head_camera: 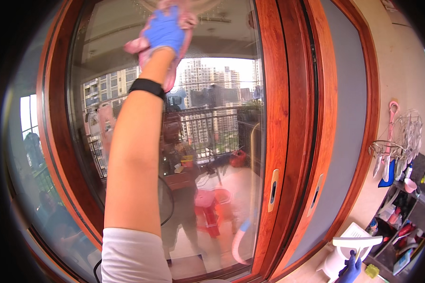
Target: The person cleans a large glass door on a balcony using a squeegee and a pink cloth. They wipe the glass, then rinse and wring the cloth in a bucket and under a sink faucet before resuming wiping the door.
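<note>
My left hand (165,32), in a blue glove, is raised high with the arm stretched out. Beneath its palm and fingers a bunched pink cloth (172,74) lies against the glass pane (212,141) of a sliding door; hand and cloth look slightly blurred. Low at the right, my right hand (350,269), also blue-gloved, grips the handle of a white squeegee (357,242). The squeegee's blade bar points away from me, apart from the door. The pane mirrors a balcony railing, tall buildings, a red stool and a bucket.
Reddish wooden door frames (274,106) with recessed pulls (273,191) run beside the pane. A white plastic stool (327,263) stands behind the squeegee. Farther right are a hanging clip rack (386,145), a cluttered shelf unit (398,219) and a yellow-green scrubber (372,271).
</note>
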Available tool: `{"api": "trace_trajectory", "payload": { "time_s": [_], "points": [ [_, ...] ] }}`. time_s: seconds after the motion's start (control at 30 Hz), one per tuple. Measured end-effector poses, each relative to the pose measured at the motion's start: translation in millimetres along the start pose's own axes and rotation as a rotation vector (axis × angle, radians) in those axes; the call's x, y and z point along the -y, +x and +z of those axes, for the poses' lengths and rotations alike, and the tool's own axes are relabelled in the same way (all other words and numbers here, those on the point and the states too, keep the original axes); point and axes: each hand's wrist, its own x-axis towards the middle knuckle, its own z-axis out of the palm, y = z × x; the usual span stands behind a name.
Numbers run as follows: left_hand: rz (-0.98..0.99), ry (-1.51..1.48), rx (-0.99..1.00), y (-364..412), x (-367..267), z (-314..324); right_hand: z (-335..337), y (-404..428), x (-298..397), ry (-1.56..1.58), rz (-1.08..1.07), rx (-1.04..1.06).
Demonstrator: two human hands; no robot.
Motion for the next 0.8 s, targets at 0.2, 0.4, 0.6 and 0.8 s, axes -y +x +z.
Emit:
{"api": "trace_trajectory", "payload": {
  "time_s": [0.2,0.4,0.6,0.8],
  "points": [
    [0.449,-0.208,0.442,-159.2,-178.6,-2.3,-11.8,-6.5,-15.0,-0.104,0.039,-0.111],
    [0.681,-0.473,0.505,-220.6,-130.5,-47.2,8.1,-6.6,1.3,-0.066,-0.073,-0.074],
    [-0.161,0.125,0.318,-74.9,76.7,-93.1,32.9,-12.0,20.7,-0.058,-0.277,0.005],
    [-0.376,0.278,0.188,-178.8,129.1,-150.6,76.6,-9.7,4.0,-0.404,-0.317,0.077]
  ]
}}
